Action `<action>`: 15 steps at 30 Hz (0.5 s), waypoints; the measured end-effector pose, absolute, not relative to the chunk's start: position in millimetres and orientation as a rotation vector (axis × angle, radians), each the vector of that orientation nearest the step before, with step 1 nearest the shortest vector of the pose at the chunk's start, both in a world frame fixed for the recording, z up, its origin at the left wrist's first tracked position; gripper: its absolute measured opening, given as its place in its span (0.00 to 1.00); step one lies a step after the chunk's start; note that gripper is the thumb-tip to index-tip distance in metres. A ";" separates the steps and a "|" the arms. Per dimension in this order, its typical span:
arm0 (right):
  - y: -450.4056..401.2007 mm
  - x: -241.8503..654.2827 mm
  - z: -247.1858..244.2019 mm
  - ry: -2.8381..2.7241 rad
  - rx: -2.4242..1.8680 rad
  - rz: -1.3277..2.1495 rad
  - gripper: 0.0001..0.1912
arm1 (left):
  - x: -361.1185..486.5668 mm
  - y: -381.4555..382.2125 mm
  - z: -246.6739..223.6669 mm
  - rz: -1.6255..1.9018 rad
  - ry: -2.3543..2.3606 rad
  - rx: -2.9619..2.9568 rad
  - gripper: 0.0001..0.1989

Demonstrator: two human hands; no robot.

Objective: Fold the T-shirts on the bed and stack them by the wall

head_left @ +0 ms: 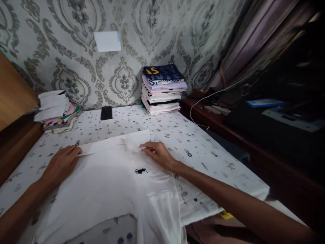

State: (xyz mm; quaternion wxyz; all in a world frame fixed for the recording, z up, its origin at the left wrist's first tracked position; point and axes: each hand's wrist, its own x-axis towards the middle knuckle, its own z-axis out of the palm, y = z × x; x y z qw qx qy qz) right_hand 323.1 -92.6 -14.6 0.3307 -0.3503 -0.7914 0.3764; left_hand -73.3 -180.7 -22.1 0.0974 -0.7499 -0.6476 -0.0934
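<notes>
A white shirt (pixel 101 183) with a small black horse-and-rider emblem lies spread over the near part of the bed. At its upper left edge, my left hand (pixel 66 156) has its fingers closed on the cloth, palm down. My right hand (pixel 158 154) pinches the shirt near the collar area, just above the emblem, where the fabric bunches slightly. One sleeve hangs down toward the near edge at the right. A strip of the far edge is folded or raised between the two hands.
A tall stack of folded clothes (pixel 164 89) stands against the wall, and a lower stack (pixel 57 112) sits at the far left. Between them lies a dark phone-like object (pixel 106 113). A white cable (pixel 193 117) trails onto the bed sheet (pixel 215 166) from the dark red furniture at right.
</notes>
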 end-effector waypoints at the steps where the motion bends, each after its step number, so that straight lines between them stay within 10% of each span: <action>1: -98.2 324.9 -16.9 -2.095 -0.927 0.956 0.13 | -74.2 -180.9 -23.2 -0.268 -1.921 -2.219 0.12; 15: -97.3 332.2 -10.4 -2.299 -0.969 0.897 0.13 | -77.2 -183.7 -20.0 -0.266 -1.985 -2.223 0.13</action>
